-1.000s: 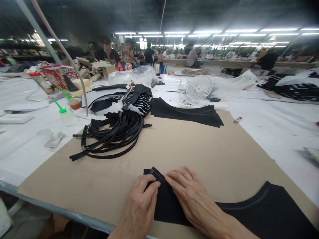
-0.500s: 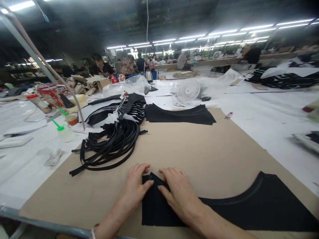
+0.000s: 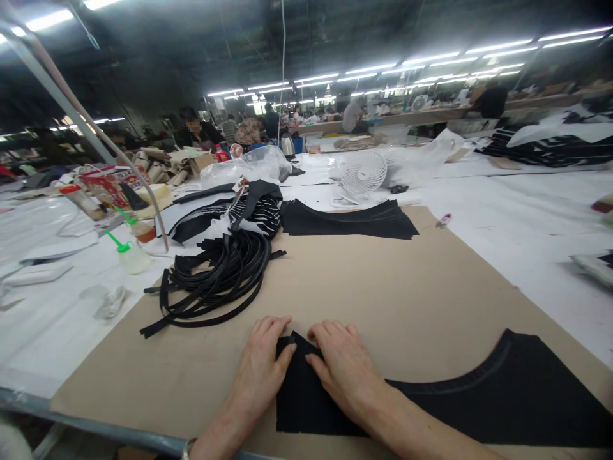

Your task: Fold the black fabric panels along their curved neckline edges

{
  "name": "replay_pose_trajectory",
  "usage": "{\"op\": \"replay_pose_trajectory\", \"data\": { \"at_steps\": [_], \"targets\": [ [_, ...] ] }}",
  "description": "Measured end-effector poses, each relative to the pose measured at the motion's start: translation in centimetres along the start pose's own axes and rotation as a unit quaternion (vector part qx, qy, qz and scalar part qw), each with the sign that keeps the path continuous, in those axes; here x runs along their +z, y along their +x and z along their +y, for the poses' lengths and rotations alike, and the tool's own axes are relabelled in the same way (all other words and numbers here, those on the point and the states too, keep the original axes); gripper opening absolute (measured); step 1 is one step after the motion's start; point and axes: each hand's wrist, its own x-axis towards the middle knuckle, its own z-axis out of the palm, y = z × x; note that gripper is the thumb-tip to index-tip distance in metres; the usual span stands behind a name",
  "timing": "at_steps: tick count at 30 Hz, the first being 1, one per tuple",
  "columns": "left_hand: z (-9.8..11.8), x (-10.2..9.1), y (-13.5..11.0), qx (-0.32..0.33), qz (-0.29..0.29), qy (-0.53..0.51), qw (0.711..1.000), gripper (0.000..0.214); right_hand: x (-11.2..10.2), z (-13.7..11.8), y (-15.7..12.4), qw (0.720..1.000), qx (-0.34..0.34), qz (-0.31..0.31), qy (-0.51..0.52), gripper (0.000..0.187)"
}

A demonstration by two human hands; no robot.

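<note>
A black fabric piece (image 3: 483, 409) with a curved upper edge lies flat in front of me, a narrow band running along the curve. At its left end, my left hand (image 3: 263, 361) has its thumb on the top corner and its fingers curled at the far edge. Close beside it, my right hand (image 3: 342, 367) holds the same edge, thumb on the near side and fingers bent over the far side. Between the two thumbs a small peak of the fabric sticks up. My right forearm crosses over the middle of the piece and hides part of it.
Brown paper (image 3: 364, 287) covers the table under the work. Coiled black strips (image 3: 215, 281) lie at left, stacked black pieces (image 3: 349, 220) at the back. Beyond stand a white fan (image 3: 363, 172) and green-tipped bottles (image 3: 130, 255). People work in the distance.
The whole view has shifted slightly, so things appear a little farther right. Both hands keep nearly the same hold on the black fabric piece.
</note>
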Motion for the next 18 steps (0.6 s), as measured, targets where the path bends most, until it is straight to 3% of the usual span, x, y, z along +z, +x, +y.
{"op": "replay_pose_trajectory", "data": {
  "at_steps": [3, 6, 11, 13, 18],
  "targets": [
    [-0.1, -0.2, 0.2, -0.039, -0.021, -0.064, 0.997, 0.042, -0.4, -0.3, 0.3, 0.999, 0.016, -0.018, 0.041, 0.014],
    [0.0, -1.0, 0.5, -0.128, -0.069, -0.171, 0.975, 0.048, -1.0, -0.1, 0.5, 0.987, 0.026, -0.056, 0.147, 0.010],
    [1.5, -2.7, 0.6, -0.212, -0.178, -0.354, 0.893, 0.030, -0.8, 1.0, 0.3, 0.909, 0.037, -0.110, 0.400, 0.010],
    [2.2, -3.1, 0.3, -0.222, -0.184, -0.375, 0.881, 0.027, -0.7, 1.2, 0.1, 0.885, 0.034, -0.113, 0.451, 0.012],
    [3.2, -3.2, -0.4, -0.240, -0.184, -0.380, 0.874, 0.028, -0.7, 1.1, -0.5, 0.857, 0.029, -0.100, 0.504, 0.015]
  ]
}}
